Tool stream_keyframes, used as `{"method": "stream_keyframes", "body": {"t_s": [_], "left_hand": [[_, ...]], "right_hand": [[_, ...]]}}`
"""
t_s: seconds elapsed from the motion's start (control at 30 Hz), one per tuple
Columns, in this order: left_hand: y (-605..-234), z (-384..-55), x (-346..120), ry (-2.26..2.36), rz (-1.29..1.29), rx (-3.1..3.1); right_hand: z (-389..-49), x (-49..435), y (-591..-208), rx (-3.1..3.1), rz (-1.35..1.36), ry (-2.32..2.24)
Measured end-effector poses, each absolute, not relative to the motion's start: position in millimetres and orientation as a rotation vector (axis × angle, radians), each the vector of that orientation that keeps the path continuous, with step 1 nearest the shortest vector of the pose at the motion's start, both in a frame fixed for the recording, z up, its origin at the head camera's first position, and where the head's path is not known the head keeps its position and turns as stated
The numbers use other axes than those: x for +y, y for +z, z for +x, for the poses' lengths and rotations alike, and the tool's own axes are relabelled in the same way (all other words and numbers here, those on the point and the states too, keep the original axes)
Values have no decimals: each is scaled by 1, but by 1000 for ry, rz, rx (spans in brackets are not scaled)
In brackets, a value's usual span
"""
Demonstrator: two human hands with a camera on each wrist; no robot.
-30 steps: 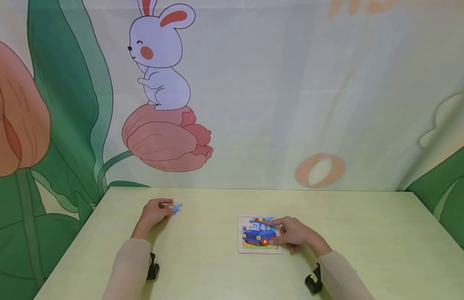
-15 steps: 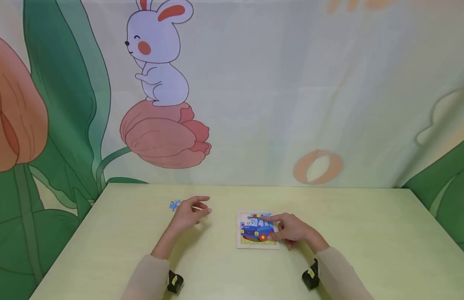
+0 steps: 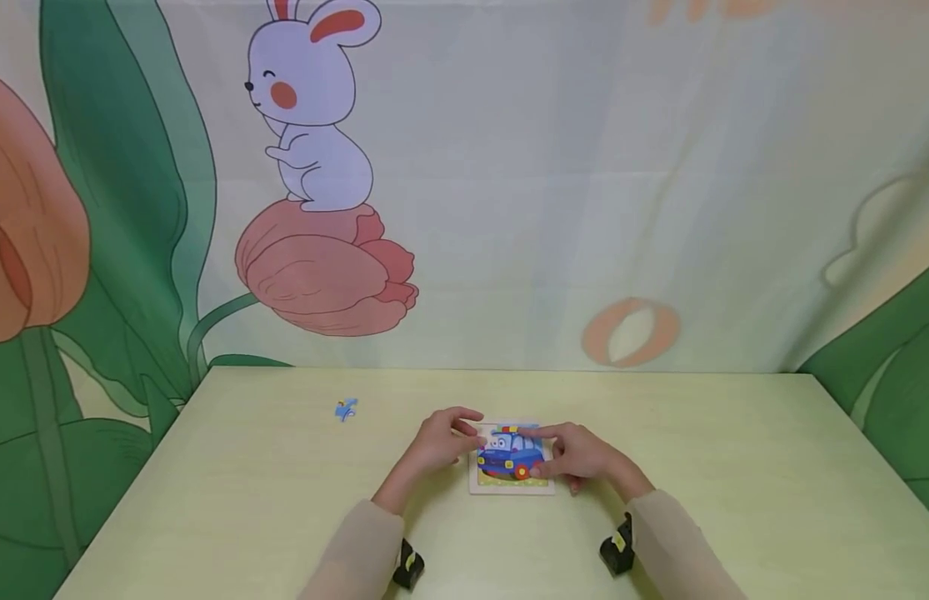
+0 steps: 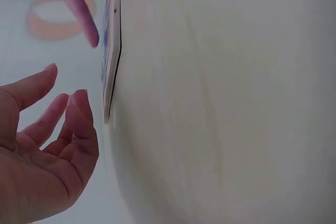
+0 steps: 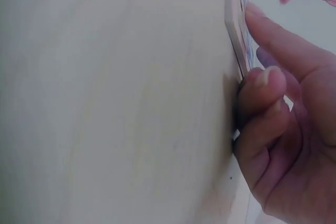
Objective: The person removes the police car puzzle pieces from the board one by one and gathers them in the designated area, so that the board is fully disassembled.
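Note:
A small jigsaw puzzle [image 3: 509, 489] with a blue cartoon car in a pale wooden frame lies flat on the table. My left hand [image 3: 437, 442] is at its upper left side, thumb and fingers spread and loosely bent with nothing between them; the left wrist view shows this hand [image 4: 58, 156] close beside the frame's edge. My right hand [image 3: 584, 454] rests at the right side, index finger and thumb extended over the picture. In the right wrist view, the other fingers of the right hand [image 5: 289, 119] are curled beside the frame. A loose blue puzzle piece [image 3: 346, 409] lies at the back left.
The pale yellow table [image 3: 696, 483] ends at the back against a printed curtain [image 3: 494, 183] with a rabbit and tulips. Each wrist carries a small black camera, such as the left wrist camera [image 3: 409, 567].
My left hand has left the loose piece at the back left and moved right to the puzzle's left side. My right hand has stayed on the puzzle.

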State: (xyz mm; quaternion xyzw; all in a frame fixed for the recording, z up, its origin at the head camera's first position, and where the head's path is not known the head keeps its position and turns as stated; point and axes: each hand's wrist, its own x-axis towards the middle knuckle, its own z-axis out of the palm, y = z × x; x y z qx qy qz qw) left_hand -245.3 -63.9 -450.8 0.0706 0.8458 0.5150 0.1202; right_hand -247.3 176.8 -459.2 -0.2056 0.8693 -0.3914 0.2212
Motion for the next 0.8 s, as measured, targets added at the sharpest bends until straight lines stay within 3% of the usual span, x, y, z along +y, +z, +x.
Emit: {"method": "stream_keyframes", "body": {"t_s": [0.27,0.8], "left_hand": [[-451,-255,-44,1379,222,2550],[-449,-258,-23,1046,-18,2780]], "right_hand": [[-250,187,-464,2295,-494,-1241],[-248,188,-467,2239,-431,-1282]]}}
